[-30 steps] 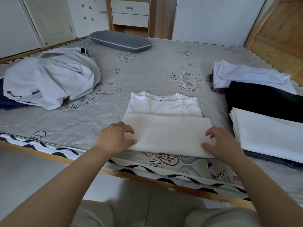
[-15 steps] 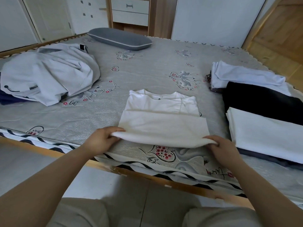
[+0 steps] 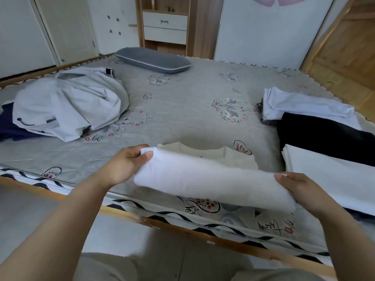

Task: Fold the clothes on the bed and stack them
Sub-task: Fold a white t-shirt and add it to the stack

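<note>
Behind the bed, white walls (image 3: 263,27) and a white door (image 3: 67,27). Between them, a wooden cabinet (image 3: 165,23) with two white drawers. At right, a wooden panelled door (image 3: 345,47). Underfoot, pale tiled floor (image 3: 40,209). Soft, even daylight.

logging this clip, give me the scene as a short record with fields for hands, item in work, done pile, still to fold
left hand: left hand grips the left end of the white shirt
right hand: right hand grips its right end
item in work: white shirt, near folded edge raised off the bed
done pile: folded clothes at the right side of the bed
still to fold: crumpled grey garment at the left
other: grey pillow at the far edge
</note>
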